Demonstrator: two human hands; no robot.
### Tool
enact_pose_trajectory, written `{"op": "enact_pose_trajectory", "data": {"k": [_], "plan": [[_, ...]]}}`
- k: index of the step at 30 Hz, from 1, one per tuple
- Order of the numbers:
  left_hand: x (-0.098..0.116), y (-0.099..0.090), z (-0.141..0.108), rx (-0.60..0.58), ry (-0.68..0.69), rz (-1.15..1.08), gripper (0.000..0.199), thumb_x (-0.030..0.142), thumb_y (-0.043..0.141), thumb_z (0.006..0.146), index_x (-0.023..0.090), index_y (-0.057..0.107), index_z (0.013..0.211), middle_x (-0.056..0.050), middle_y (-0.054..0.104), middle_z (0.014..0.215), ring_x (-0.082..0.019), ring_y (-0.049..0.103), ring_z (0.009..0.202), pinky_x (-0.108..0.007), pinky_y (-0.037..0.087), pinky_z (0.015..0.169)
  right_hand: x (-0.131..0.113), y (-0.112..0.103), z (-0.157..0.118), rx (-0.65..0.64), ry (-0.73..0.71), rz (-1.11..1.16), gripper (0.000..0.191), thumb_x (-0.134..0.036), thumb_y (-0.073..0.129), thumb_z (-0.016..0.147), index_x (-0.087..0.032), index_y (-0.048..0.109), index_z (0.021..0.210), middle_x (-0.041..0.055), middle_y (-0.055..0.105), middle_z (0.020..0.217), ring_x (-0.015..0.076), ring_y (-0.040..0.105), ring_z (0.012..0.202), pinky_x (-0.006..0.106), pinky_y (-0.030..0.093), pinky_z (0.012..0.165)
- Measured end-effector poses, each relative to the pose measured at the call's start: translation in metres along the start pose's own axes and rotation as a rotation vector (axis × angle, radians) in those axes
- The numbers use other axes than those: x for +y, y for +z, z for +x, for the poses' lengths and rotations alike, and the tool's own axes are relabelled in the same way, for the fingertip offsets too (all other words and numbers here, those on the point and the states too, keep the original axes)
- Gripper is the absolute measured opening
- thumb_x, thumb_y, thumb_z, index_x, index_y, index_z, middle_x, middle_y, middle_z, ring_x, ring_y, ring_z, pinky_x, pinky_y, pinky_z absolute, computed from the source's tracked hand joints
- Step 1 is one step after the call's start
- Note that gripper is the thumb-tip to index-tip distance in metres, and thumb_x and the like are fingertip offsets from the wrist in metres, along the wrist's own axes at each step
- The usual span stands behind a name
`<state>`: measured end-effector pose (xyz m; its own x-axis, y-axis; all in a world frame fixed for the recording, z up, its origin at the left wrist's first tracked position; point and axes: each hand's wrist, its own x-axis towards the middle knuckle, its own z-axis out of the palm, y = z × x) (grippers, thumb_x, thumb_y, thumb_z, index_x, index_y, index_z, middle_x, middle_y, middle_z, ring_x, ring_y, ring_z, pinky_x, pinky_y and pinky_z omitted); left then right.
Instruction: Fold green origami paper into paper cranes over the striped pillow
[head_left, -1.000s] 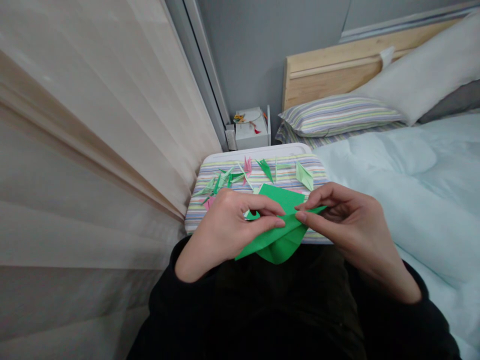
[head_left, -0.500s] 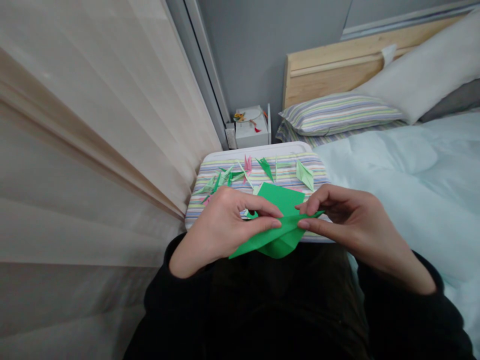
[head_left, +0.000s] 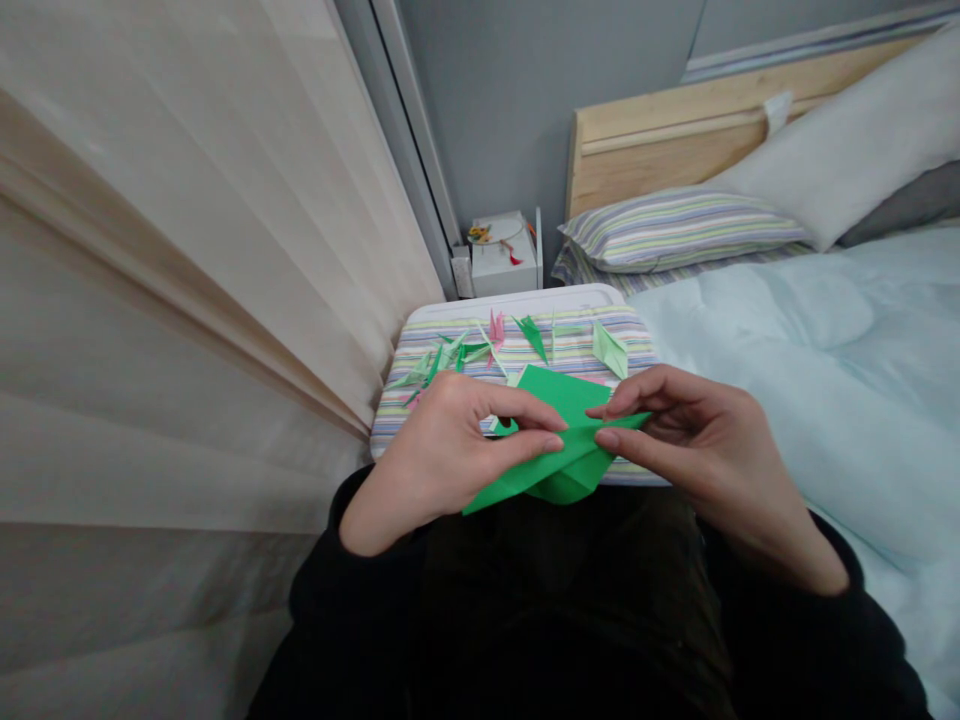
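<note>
Green paper [head_left: 568, 462], head view: creased, spans between your two hands at the near edge of the striped table [head_left: 639, 345]. Your left hand [head_left: 450, 445] pinches its middle, your right hand [head_left: 697, 425] its right end. Curtain [head_left: 225, 250] borders the table's left, quilt [head_left: 757, 320] its right; folded papers [head_left: 609, 350] lie beyond. Left hand partly covers a pink piece [head_left: 414, 399]; lower fingers unclear.

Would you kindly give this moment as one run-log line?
left hand: pinching green paper | right hand: pinching same paper near its right end | paper: folded | beyond: folded paper pieces on striped cloth
</note>
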<state>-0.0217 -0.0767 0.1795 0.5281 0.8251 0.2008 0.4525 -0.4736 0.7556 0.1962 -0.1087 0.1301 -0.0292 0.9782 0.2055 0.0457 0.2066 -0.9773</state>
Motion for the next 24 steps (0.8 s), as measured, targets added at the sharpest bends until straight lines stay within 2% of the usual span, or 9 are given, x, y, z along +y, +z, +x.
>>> {"op": "enact_pose_trajectory", "data": {"k": [5,10,24], "plan": [[0.000,0.002,0.000,0.037,0.019,0.000,0.007,0.020,0.080,0.081,0.020,0.082,0.088,0.000,0.081,0.078,-0.014,0.074,0.069,-0.023,0.058,0.072,0.010,0.012,-0.004,0.087,0.007,0.107,0.028,-0.031,0.087,0.076,-0.025,0.067,0.095,0.0010,0.074,0.084,0.0177,0.073,0.076,0.028,0.060,0.067],[0.001,0.003,0.000,0.053,0.026,0.027,0.006,0.021,0.079,0.081,0.020,0.081,0.087,0.000,0.081,0.079,-0.015,0.074,0.069,-0.024,0.058,0.072,0.013,0.021,-0.008,0.176,-0.015,0.123,0.027,-0.030,0.085,0.078,-0.024,0.065,0.095,0.0010,0.075,0.083,0.0179,0.073,0.075,0.029,0.060,0.066],[-0.001,0.005,0.002,0.082,0.028,0.001,0.007,0.021,0.080,0.081,0.019,0.082,0.087,-0.001,0.081,0.078,-0.016,0.074,0.070,-0.025,0.059,0.074,0.017,0.022,-0.006,0.192,0.037,0.230,0.032,-0.030,0.088,0.074,-0.025,0.065,0.096,-0.0008,0.074,0.080,0.0176,0.073,0.071,0.030,0.060,0.064]]}}
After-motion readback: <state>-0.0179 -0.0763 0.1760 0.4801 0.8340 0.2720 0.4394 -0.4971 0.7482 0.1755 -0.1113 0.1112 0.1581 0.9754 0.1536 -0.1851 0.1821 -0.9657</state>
